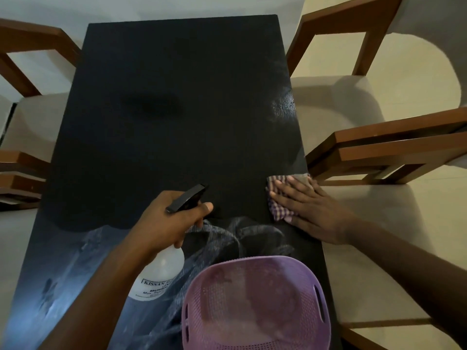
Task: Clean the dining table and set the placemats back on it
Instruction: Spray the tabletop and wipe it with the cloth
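Dining table (177,122) is glistening wet near me as my left hand (164,221) is gripping the spray bottle (161,271), nozzle pointing toward the far, dry part, and my flat right hand (310,210) is pressing the checked cloth (274,189) at the right edge for wiping; no placemats showing.

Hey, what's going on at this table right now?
A person is cleaning the dark dining table. Their left hand grips a white spray bottle by its black trigger head. Their right hand presses flat on a checked cloth at the table's right edge. Pale wipe streaks show on the near part, and a purple plastic basket sits at the near end. No placemats are in view.
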Demonstrator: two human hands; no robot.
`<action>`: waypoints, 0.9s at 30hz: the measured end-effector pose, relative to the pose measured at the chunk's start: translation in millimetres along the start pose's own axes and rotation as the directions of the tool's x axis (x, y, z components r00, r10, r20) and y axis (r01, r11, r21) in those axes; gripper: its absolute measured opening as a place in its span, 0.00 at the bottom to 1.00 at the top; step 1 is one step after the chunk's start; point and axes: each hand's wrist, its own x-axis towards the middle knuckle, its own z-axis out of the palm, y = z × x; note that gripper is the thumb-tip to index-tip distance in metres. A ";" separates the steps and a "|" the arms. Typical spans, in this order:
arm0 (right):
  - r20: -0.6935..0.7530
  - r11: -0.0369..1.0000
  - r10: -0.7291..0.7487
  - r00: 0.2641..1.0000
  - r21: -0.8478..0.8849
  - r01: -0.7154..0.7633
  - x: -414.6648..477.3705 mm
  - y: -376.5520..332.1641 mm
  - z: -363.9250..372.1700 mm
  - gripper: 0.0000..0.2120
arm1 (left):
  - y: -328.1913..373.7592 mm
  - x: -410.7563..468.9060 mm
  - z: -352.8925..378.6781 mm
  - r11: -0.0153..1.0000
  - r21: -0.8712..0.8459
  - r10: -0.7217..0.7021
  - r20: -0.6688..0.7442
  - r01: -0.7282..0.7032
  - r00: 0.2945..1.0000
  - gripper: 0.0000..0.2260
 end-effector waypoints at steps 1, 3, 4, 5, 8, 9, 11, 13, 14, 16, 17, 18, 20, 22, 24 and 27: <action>-0.013 1.000 0.028 1.000 0.008 -0.028 5.1 7.1 -2.3 0.29 | -1.6 -2.6 -1.1 1.000 0.003 0.003 -0.005 -0.003 1.000 0.14; -0.059 0.993 0.109 0.992 0.049 -0.106 22.8 19.5 -12.0 0.29 | -5.5 -9.6 -3.8 1.000 0.002 0.008 -0.016 -0.008 1.000 0.13; -0.090 0.987 0.150 0.985 0.074 -0.143 33.6 24.7 -17.7 0.30 | -7.5 -13.4 -5.4 1.000 -0.001 0.011 -0.020 -0.011 1.000 0.12; -0.114 0.981 0.182 0.977 0.088 -0.172 44.1 28.3 -24.1 0.30 | -9.1 -16.6 -6.7 1.000 -0.006 0.014 -0.018 -0.014 1.000 0.12; -0.138 0.979 0.202 0.970 0.052 -0.196 70.3 24.5 -37.0 0.30 | -15.1 -23.0 -12.4 1.000 0.002 0.007 -0.025 -0.007 1.000 0.12; -0.137 0.981 0.195 0.971 0.032 -0.193 75.0 20.8 -37.6 0.30 | -17.5 -24.6 -14.4 1.000 0.009 0.007 -0.033 -0.007 0.999 0.12; -0.129 0.986 0.165 0.978 0.003 -0.166 78.7 11.4 -35.9 0.31 | -23.2 -28.6 -16.9 1.000 0.006 0.007 -0.051 -0.006 0.999 0.12; -0.091 0.995 0.095 0.991 -0.021 -0.097 76.9 -3.7 -32.4 0.30 | -28.9 -34.1 -18.0 1.000 -0.008 0.002 -0.063 -0.002 0.998 0.11; -0.067 0.998 0.039 0.997 -0.049 -0.043 74.8 -13.8 -28.5 0.30 | -32.4 -36.7 -18.0 1.000 -0.016 -0.002 -0.071 0.001 0.997 0.11; -0.001 0.986 -0.092 0.996 -0.137 0.091 67.2 -35.3 -17.3 0.31 | -38.7 -40.9 -18.3 0.999 -0.032 -0.010 -0.093 0.007 0.996 0.11; 0.050 0.971 -0.154 0.987 -0.178 0.161 61.3 -43.4 -11.1 0.31 | -41.8 -43.3 -18.9 0.999 -0.042 -0.015 -0.106 0.010 0.994 0.11; 0.110 0.952 -0.203 0.973 -0.210 0.223 53.9 -48.2 -6.2 0.31 | -44.6 -46.3 -19.8 0.998 -0.058 -0.020 -0.116 0.014 0.993 0.11; 0.221 0.918 -0.268 0.938 -0.236 0.318 35.4 -45.7 -3.8 0.32 | -50.7 -52.3 -20.5 0.997 -0.067 -0.032 -0.121 0.024 0.992 0.12; 0.335 0.902 -0.269 0.903 -0.242 0.358 20.0 -37.1 -11.9 0.34 | -59.1 -60.2 -23.2 0.997 -0.066 -0.053 -0.136 0.044 0.989 0.13; 0.400 0.898 -0.226 0.888 -0.267 0.349 13.5 -28.2 -21.8 0.32 | -69.8 -68.6 -27.6 0.994 -0.086 -0.077 -0.152 0.065 0.985 0.14; 0.371 0.924 -0.137 0.918 -0.285 0.253 28.7 -25.7 -32.5 0.29 | -88.3 -80.8 -35.2 0.988 -0.115 -0.123 -0.154 0.105 0.980 0.15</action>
